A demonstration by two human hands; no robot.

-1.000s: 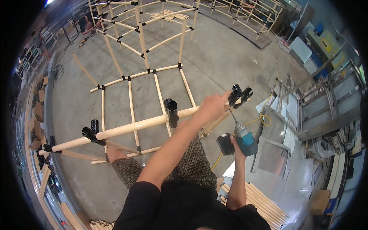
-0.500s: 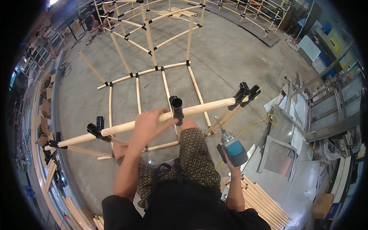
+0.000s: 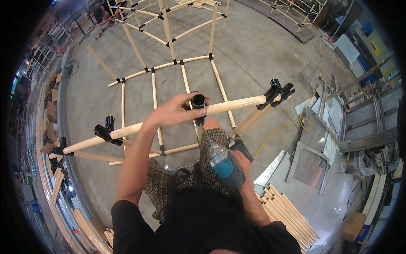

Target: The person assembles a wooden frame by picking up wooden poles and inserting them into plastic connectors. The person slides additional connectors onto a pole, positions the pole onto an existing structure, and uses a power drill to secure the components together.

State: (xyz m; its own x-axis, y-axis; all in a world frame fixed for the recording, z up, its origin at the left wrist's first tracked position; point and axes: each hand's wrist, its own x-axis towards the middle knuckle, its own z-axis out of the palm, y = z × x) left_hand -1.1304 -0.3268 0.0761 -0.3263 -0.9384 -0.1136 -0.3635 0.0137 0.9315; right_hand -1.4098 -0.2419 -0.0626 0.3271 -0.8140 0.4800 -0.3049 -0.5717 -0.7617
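Note:
A cream-coloured tube (image 3: 237,104) runs crosswise above my knees, with black pipe joints near both ends. At its middle sits a black pipe joint (image 3: 198,101), its round mouth facing up. My left hand (image 3: 175,111) is closed round this joint, thumb on the near side and fingers over the far side. My right hand (image 3: 242,166) grips a teal and grey cordless drill (image 3: 224,166). The drill's long bit points up and away, its tip at the lower part of the middle joint; I cannot tell whether it is seated in a screw.
A larger tube frame (image 3: 165,65) stands on the floor ahead. Cut tubes (image 3: 289,216) lie in a pile at lower right, near metal sheets (image 3: 308,163) and a yellow cable (image 3: 277,134). Cardboard boxes (image 3: 50,111) line the left. Another person (image 3: 101,15) sits at the far left.
My right hand has brought the drill left and inward, up to the middle joint. My left hand has slid right from the tube onto that joint.

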